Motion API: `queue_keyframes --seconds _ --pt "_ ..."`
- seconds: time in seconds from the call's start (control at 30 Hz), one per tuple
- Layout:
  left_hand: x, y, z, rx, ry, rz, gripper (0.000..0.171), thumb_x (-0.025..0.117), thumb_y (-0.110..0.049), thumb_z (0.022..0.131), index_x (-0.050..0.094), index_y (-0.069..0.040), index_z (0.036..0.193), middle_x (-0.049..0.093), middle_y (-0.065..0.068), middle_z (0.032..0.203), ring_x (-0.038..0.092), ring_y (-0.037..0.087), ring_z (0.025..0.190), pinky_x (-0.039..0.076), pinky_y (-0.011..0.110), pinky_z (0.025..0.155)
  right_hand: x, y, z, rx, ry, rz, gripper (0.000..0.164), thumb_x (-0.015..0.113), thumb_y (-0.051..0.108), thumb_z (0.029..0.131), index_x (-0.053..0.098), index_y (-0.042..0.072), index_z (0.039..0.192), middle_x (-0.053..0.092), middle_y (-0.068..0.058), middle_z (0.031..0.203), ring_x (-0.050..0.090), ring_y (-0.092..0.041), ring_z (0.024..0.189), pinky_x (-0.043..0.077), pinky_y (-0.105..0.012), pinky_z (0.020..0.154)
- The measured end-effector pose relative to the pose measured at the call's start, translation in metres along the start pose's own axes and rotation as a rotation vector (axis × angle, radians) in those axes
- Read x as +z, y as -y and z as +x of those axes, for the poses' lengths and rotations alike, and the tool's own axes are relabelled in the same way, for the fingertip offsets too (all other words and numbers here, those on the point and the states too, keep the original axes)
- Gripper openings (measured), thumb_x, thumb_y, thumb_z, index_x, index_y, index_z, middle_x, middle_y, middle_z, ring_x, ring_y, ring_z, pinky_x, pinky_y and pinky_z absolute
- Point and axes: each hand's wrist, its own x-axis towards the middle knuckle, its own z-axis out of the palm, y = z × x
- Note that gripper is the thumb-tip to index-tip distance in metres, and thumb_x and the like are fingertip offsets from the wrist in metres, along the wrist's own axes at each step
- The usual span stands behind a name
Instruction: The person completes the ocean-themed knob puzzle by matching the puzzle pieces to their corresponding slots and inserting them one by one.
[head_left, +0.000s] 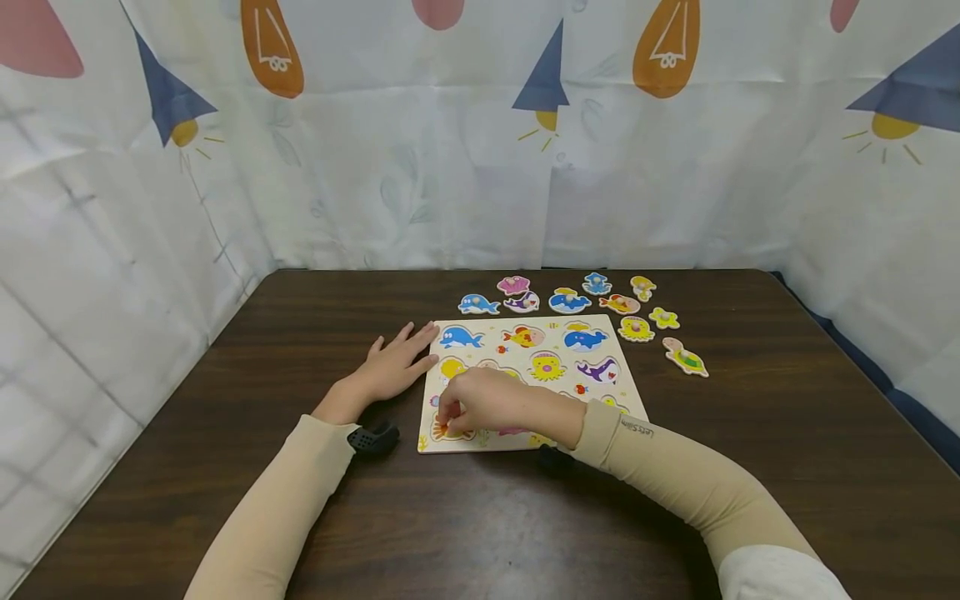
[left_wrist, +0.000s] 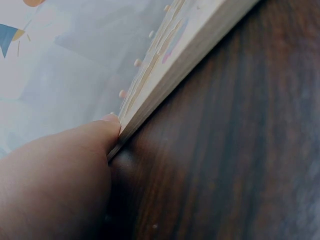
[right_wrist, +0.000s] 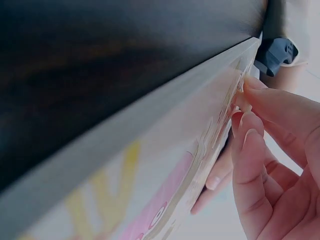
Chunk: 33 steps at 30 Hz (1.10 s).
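A wooden sea-animal puzzle board (head_left: 636,406) lies on the table, with printed animals in its recesses. My right hand (head_left: 491,398) reaches over its near left corner. In the right wrist view the thumb and fingertips pinch the small wooden knob (right_wrist: 243,101) of a puzzle piece, low against the board. Part of that orange puzzle piece (head_left: 459,435) shows under the fingers in the head view; the rest is hidden by the hand. My left hand (head_left: 390,368) rests at the board's left edge with fingers spread, and its thumb (left_wrist: 107,127) touches the edge.
Several knobbed pieces lie beyond and right of the board, among them a blue whale (head_left: 478,305), a purple whale (head_left: 522,302), a yellow octopus (head_left: 636,330), a yellow starfish (head_left: 664,317) and a green turtle (head_left: 686,358). A printed curtain (head_left: 465,183) hangs behind the dark table (head_left: 480,533).
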Motion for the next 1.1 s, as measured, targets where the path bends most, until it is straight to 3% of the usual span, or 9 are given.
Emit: queue_keyframes --seconds 0.73,1.1 --pt "-0.001 -0.002 0.000 -0.007 0.003 -0.002 0.066 0.045 -0.042 0.110 0.022 -0.014 0.165 0.017 0.009 0.170 0.007 0.039 0.156 -0.001 0.073 0.114 0.000 0.001 -0.002 0.029 0.012 0.029 0.015 0.082 0.023 0.090 0.083 0.019 0.105 0.065 0.014 0.078 0.056 -0.007 0.075 0.046 -0.022 0.069" --pt "-0.001 -0.003 0.000 -0.005 -0.001 0.002 0.066 0.045 -0.042 0.110 0.024 -0.013 0.165 0.019 0.010 0.169 0.009 0.040 0.155 0.000 0.074 0.114 -0.008 -0.006 -0.009 -0.001 0.012 0.029 0.018 0.081 0.023 0.092 0.081 0.022 0.109 0.067 0.017 0.084 0.059 -0.005 0.080 0.049 -0.025 0.071"
